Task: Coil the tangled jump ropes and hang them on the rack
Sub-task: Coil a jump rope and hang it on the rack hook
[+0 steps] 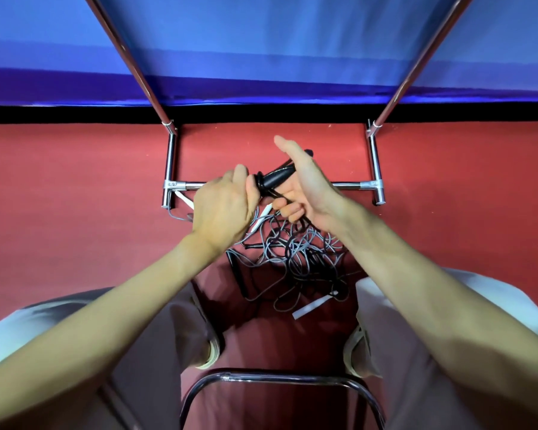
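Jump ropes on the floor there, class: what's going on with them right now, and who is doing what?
A seated person is working on a tangle of jump ropes lying on the red floor between their knees. The right hand holds a black handle lifted above the pile, its cord trailing down into the knot. The left hand grips the cord close to that handle. The ropes are not yet coiled, and nothing hangs on the metal rack in front.

A tangled heap of grey and black jump ropes (295,252) is spread on the red floor, before the chrome rack (374,169). One black handle (277,176) is raised above it.
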`<action>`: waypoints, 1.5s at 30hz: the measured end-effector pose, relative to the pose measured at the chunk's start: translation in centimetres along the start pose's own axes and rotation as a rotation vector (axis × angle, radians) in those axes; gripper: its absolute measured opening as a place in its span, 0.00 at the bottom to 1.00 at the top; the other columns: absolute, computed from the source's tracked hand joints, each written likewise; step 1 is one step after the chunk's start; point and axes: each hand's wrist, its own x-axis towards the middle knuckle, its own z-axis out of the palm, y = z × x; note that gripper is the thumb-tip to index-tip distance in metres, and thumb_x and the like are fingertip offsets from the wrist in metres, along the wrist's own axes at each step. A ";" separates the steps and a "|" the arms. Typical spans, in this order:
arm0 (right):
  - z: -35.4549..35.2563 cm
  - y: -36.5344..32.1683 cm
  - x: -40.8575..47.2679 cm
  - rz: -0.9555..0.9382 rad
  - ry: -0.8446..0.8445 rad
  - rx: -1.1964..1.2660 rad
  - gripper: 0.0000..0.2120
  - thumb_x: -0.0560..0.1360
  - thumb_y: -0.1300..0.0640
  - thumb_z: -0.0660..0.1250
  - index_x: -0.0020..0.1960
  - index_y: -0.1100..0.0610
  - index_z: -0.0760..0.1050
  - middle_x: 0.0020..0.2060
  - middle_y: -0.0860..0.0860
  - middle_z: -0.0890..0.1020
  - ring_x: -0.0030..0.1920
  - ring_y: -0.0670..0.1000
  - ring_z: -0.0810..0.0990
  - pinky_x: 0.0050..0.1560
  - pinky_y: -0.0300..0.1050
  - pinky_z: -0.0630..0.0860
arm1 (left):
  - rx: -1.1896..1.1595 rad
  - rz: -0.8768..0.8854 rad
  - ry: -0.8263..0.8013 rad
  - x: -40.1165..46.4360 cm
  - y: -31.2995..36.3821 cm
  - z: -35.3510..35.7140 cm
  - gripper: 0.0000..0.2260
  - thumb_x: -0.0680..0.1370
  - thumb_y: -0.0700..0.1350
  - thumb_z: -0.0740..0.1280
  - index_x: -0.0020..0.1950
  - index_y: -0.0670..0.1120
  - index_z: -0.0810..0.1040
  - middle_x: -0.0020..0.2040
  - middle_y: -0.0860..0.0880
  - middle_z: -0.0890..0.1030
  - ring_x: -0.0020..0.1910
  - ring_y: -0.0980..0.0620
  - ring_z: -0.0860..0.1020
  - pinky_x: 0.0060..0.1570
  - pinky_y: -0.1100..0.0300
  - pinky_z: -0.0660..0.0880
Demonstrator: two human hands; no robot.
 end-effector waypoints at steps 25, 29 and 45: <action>-0.4 0.9 1.0 -0.646 0.099 -0.261 0.17 0.82 0.57 0.59 0.35 0.59 0.71 0.26 0.56 0.71 0.23 0.47 0.68 0.24 0.35 0.65 | -1.017 -0.882 -0.434 4.2 2.0 -3.2 0.19 0.79 0.54 0.56 0.34 0.43 0.72 0.26 0.44 0.68 0.20 0.51 0.60 0.20 0.69 0.54; 0.5 1.4 1.5 -0.621 0.268 -0.295 0.24 0.81 0.47 0.60 0.32 0.62 0.72 0.23 0.55 0.76 0.22 0.54 0.77 0.25 0.43 0.72 | -1.034 -0.940 -0.226 4.4 2.1 -2.9 0.17 0.78 0.51 0.57 0.35 0.42 0.70 0.22 0.47 0.66 0.17 0.53 0.59 0.19 0.68 0.54; 0.5 0.4 0.4 -0.302 0.072 -0.006 0.20 0.79 0.46 0.53 0.40 0.59 0.73 0.29 0.55 0.73 0.23 0.49 0.68 0.25 0.39 0.63 | -0.208 -0.427 -0.123 3.1 1.7 -1.0 0.22 0.84 0.45 0.49 0.30 0.43 0.63 0.29 0.44 0.68 0.34 0.39 0.69 0.36 0.53 0.57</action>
